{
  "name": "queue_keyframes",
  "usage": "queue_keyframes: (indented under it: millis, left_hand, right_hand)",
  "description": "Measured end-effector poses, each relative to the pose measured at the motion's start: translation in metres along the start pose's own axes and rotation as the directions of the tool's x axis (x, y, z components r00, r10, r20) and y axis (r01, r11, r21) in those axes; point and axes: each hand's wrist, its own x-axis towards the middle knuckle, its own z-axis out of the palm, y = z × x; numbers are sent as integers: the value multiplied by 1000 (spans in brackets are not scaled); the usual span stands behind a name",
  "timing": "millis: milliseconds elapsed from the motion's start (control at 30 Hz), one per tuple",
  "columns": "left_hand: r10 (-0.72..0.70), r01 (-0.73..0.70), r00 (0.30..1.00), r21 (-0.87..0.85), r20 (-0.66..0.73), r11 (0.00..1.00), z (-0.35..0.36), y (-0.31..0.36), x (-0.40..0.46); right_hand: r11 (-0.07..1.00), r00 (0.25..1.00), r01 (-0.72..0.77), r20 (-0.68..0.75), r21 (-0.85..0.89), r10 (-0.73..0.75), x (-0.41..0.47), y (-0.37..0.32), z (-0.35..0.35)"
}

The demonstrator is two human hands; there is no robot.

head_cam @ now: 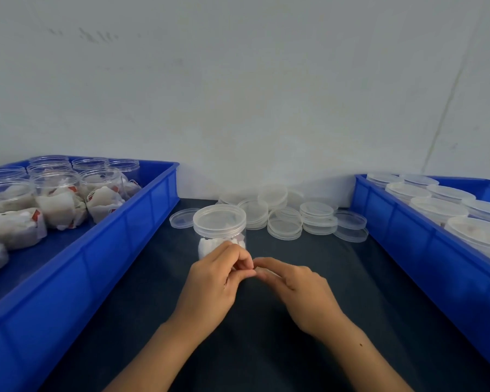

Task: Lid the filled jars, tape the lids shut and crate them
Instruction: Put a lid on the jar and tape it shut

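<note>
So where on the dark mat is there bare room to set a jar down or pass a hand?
Bare mat lies right of the lidded jar, between the right hand and the right crate. Another strip runs between the left hand and the left crate. Crowded: the loose lids piled by the wall.

A pale grey wall [252, 89], faintly scuffed at its upper left, rises straight behind the dark-covered desk [309, 278], evenly lit.

- jar [219, 232]: clear glossy plastic
- loose lids [285, 219]: translucent smooth plastic
- crates [142, 222]: blue glossy plastic
- table cover [266, 335]: dark, matt
- wall [238, 94]: pale, matt
</note>
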Motion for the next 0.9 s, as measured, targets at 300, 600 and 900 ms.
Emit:
queue_keyframes:
  millis: [300,600,900]
  left_hand:
    - [-191,224,881,26,-432,974,-11,-11,9]
    - [-483,458,875,-370,27,808,0,-31,11]
    - [-491,543,839,-348,233,764,17,-18,7]
  right_hand:
    - [906,943,-101,-252,412,220,6,4,6]
    - [894,948,-102,-228,437,220,8,-7,-7]
    - [803,968,-32,-183,595,174,7,-10,-16]
